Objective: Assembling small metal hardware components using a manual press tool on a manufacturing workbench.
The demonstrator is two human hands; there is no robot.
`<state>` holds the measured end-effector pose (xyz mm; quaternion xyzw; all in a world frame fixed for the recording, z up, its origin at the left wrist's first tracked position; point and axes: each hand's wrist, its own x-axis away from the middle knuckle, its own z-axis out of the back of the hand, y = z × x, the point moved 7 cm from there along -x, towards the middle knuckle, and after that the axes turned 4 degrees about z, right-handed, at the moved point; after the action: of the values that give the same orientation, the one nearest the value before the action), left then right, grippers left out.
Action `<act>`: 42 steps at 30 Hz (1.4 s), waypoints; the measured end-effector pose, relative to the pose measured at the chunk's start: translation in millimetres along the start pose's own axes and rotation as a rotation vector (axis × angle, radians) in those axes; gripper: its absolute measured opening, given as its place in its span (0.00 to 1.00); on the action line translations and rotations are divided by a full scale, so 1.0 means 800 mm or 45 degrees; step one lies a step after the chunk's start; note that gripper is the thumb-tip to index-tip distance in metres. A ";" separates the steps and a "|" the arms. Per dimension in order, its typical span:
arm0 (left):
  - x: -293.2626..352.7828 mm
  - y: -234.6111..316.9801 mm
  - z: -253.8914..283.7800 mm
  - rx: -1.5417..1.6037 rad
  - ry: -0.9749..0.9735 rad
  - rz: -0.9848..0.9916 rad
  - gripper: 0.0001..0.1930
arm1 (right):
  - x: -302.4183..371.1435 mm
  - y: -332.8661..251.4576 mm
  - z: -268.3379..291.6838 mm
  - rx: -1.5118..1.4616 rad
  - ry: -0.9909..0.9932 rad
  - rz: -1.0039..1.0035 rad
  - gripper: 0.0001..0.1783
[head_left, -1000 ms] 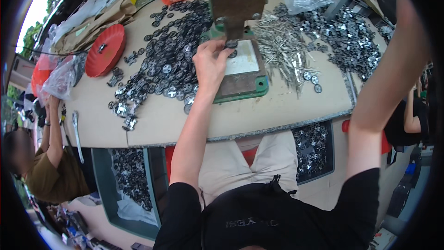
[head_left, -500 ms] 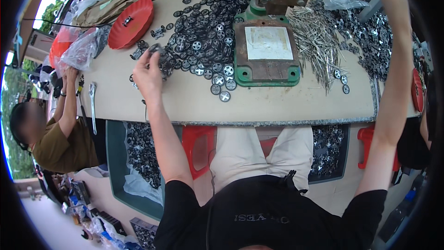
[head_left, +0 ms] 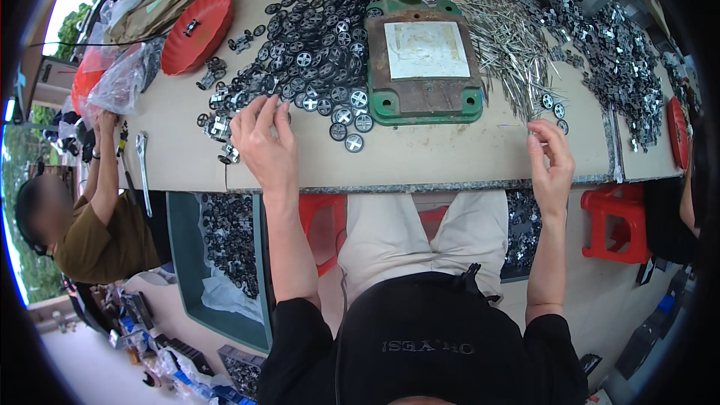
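My left hand [head_left: 266, 142] is at the near edge of a heap of small black toy wheels [head_left: 319, 45], some with silver spokes. Its fingertips are curled close together, and whatever they hold is hidden. Beside it lies a cluster of small wheeled assemblies [head_left: 220, 124] with shiny parts. Over the front of the table, my right hand [head_left: 553, 169] pinches what looks like a thin metal pin [head_left: 510, 125] pointing left. A pile of similar metal pins [head_left: 506, 45] lies beyond it, with a few loose wheels [head_left: 559, 110] near its fingertips.
A green press [head_left: 426, 109] with a pale plate stands between the piles. Small dark metal parts [head_left: 615, 67] are heaped at right. A red dish [head_left: 199, 34] and a wrench [head_left: 142, 161] lie at left. A seated person [head_left: 101, 229] works at far left; a red stool [head_left: 615, 225] stands right.
My right hand has come down from the far right to the front of the table. My left hand has moved slightly right and nearer. The view has shifted a little.
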<state>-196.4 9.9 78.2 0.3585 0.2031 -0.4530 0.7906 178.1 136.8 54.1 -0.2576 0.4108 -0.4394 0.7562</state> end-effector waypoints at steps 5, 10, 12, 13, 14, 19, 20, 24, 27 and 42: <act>-0.008 -0.041 -0.007 -0.126 -0.015 0.023 0.10 | 0.002 0.000 -0.009 0.031 0.011 0.026 0.08; 0.012 -0.046 -0.003 -0.215 0.068 0.036 0.11 | 0.007 0.015 -0.019 0.038 0.053 0.013 0.07; 0.018 -0.039 0.002 -0.261 0.123 0.006 0.09 | 0.010 0.020 -0.020 -0.017 0.114 0.020 0.06; 0.021 -0.035 0.002 -0.256 0.116 0.007 0.09 | 0.011 0.023 -0.022 -0.011 0.113 0.015 0.06; 0.025 -0.027 0.005 -0.248 0.143 -0.023 0.09 | 0.012 0.028 -0.023 -0.030 0.133 -0.008 0.06; 0.054 0.020 -0.005 0.262 -0.263 0.095 0.10 | 0.013 0.035 -0.026 -0.058 0.149 -0.045 0.06; 0.058 0.032 -0.010 0.212 -0.298 0.066 0.12 | 0.013 0.034 -0.027 -0.066 0.147 -0.043 0.06; 0.066 0.038 -0.040 0.270 -0.333 0.060 0.11 | 0.013 0.025 -0.019 -0.028 0.186 -0.034 0.05; 0.072 0.026 -0.049 0.424 -0.366 0.263 0.11 | 0.014 0.034 -0.014 -0.043 0.213 0.007 0.05; 0.153 0.168 -0.116 2.046 -1.356 1.250 0.15 | -0.042 0.024 -0.050 0.579 -0.614 0.169 0.05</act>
<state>-18.0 54.3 -10.6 0.5712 -0.6890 -0.1850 0.4060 143.5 174.0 31.9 -0.1514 0.1275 -0.3960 0.8966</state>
